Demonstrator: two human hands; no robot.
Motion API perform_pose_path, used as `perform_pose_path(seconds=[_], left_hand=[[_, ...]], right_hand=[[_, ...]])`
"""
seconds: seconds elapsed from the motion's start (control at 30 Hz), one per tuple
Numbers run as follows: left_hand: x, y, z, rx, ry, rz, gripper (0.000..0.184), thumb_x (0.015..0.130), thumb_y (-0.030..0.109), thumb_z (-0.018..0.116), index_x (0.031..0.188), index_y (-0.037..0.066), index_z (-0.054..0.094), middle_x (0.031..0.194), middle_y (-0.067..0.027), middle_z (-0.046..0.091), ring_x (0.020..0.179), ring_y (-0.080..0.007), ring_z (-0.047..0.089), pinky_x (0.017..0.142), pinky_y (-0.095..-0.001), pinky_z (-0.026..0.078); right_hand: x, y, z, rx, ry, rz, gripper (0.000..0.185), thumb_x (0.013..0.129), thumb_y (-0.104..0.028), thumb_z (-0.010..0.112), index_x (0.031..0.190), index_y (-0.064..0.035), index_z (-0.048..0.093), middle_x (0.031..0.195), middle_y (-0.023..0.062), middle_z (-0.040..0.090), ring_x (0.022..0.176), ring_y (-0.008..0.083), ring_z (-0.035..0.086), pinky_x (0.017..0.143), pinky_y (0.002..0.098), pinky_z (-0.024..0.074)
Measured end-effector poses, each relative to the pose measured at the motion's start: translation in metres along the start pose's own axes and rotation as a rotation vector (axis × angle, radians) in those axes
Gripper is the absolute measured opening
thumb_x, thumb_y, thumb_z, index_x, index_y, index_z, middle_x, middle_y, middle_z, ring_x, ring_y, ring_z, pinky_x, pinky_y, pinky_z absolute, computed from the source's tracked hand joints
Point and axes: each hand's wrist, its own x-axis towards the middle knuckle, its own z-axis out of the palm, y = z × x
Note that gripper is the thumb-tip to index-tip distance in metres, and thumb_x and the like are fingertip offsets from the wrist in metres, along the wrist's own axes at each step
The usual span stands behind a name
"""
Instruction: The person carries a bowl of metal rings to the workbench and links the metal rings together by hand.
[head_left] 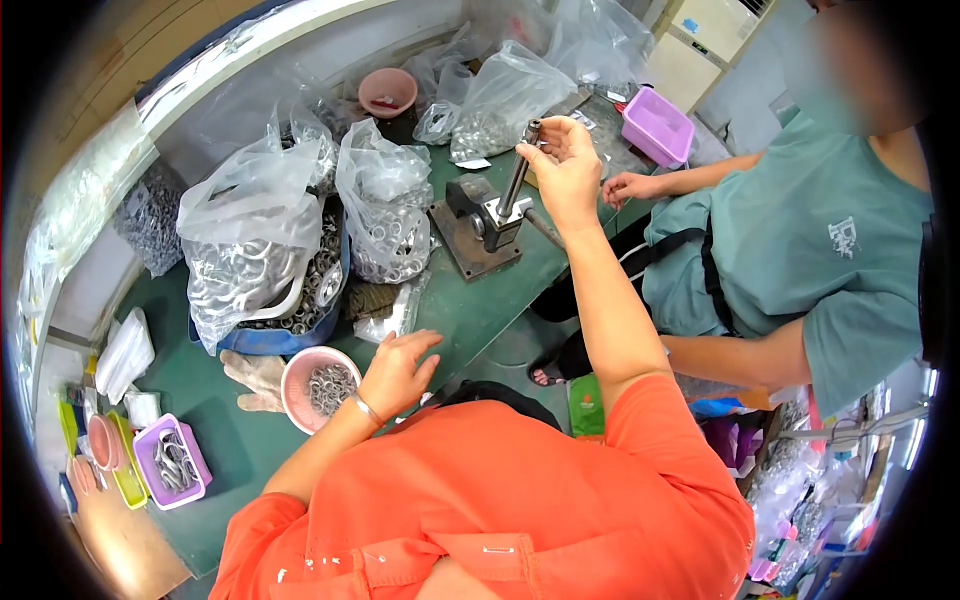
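My right hand (565, 165) is raised at the top of a dark upright rod (515, 182), its thumb and fingers closed round the rod's upper end. The rod rises from a metal fixture (482, 226) on a flat base plate. My left hand (400, 372) rests near the bench edge, fingers apart, holding nothing. Just left of it stands a pink bowl (293, 392) with small metal rings (330, 388). Behind are clear plastic bags of metal rings (245, 275) (385, 235), one of them in a blue bin (270, 342).
A co-worker in a green shirt (790, 220) sits at the right, one hand (630, 188) near the bench. Purple basket (657, 127) at the back right, another purple basket (150, 460) with metal parts at the left. A glove (255, 378) lies beside the pink bowl.
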Motion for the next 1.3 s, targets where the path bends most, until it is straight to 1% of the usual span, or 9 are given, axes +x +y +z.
perform_pose_path(seconds=[0.23,0.3,0.5,0.67,0.73,0.97,1.07,1.13,1.3], left_hand=[[-0.002,0.001,-0.002,-0.014,0.018,0.009,0.024,0.076,0.01,0.054,0.099,0.003,0.055,0.104,-0.014,0.057,0.096,-0.0317,0.053,0.091,-0.0504,0.032],[-0.003,0.008,-0.005,0.047,0.054,0.016,0.024,0.076,0.01,0.056,0.098,0.001,0.057,0.1,-0.0146,0.059,0.093,-0.0316,0.054,0.087,-0.04,0.038],[-0.008,0.009,-0.007,0.014,0.09,0.031,0.025,0.074,0.007,0.057,0.098,0.001,0.058,0.097,-0.0156,0.059,0.088,-0.0309,0.055,0.079,-0.0339,0.043],[-0.01,0.005,-0.001,0.01,0.071,0.014,0.024,0.074,0.006,0.058,0.098,0.001,0.058,0.097,-0.0156,0.06,0.09,-0.0309,0.056,0.079,-0.0337,0.044],[-0.01,0.005,0.001,-0.036,-0.003,-0.054,0.024,0.076,0.01,0.055,0.099,0.002,0.056,0.103,-0.0147,0.058,0.099,-0.032,0.052,0.091,-0.0462,0.034],[-0.005,0.009,0.009,-0.023,-0.069,0.011,0.024,0.076,0.009,0.055,0.099,0.001,0.056,0.103,-0.0152,0.057,0.098,-0.0325,0.052,0.091,-0.0458,0.034],[-0.003,0.01,0.009,0.012,-0.049,0.08,0.025,0.075,0.007,0.057,0.099,-0.001,0.057,0.099,-0.0167,0.059,0.093,-0.0316,0.055,0.082,-0.0337,0.043],[-0.004,0.011,0.008,0.02,-0.047,0.111,0.025,0.075,0.007,0.057,0.099,0.0,0.057,0.099,-0.017,0.059,0.093,-0.0318,0.055,0.081,-0.0339,0.043],[-0.011,0.011,-0.001,0.026,-0.024,0.039,0.026,0.075,0.008,0.057,0.099,-0.001,0.057,0.097,-0.0172,0.059,0.092,-0.0309,0.056,0.08,-0.033,0.043]], right_hand=[[0.013,-0.015,0.001,0.256,0.046,-0.073,0.044,0.068,0.009,0.062,0.105,0.0002,0.039,0.097,0.0127,0.055,0.086,0.0169,0.057,0.076,0.0258,0.0459],[0.014,-0.021,0.0,0.318,0.08,-0.089,0.043,0.069,0.01,0.061,0.105,-0.0004,0.039,0.097,0.0126,0.056,0.086,0.0169,0.057,0.076,0.0261,0.0461],[-0.015,-0.034,-0.012,0.479,0.111,-0.098,0.049,0.07,0.012,0.059,0.109,-0.0029,0.034,0.097,0.0141,0.056,0.086,0.0179,0.057,0.076,0.0275,0.0465],[-0.058,-0.033,-0.04,0.504,0.253,0.021,0.056,0.069,0.013,0.059,0.112,-0.004,0.03,0.098,0.016,0.056,0.082,0.0165,0.055,0.074,0.0263,0.0459],[-0.073,-0.029,-0.049,0.454,0.292,0.035,0.058,0.069,0.013,0.06,0.114,-0.0043,0.028,0.098,0.0159,0.056,0.081,0.0158,0.054,0.074,0.0258,0.0451],[-0.106,-0.028,-0.066,0.406,0.341,0.063,0.063,0.069,0.012,0.06,0.119,-0.0043,0.025,0.1,0.0158,0.055,0.082,0.0149,0.053,0.074,0.0255,0.0436],[-0.112,-0.028,-0.069,0.452,0.347,0.084,0.047,0.072,0.009,0.059,0.113,-0.0025,0.038,0.097,0.0142,0.058,0.079,0.0135,0.054,0.071,0.0239,0.0448],[-0.119,-0.018,-0.071,0.513,0.345,0.327,0.009,0.08,-0.002,0.056,0.088,0.0011,0.057,0.089,0.0105,0.061,0.074,0.0125,0.058,0.064,0.0225,0.0482],[-0.132,0.008,-0.073,0.988,0.255,0.805,0.012,0.083,-0.01,0.055,0.089,0.0011,0.055,0.09,0.0124,0.06,0.082,0.0188,0.059,0.072,0.0277,0.0509]])
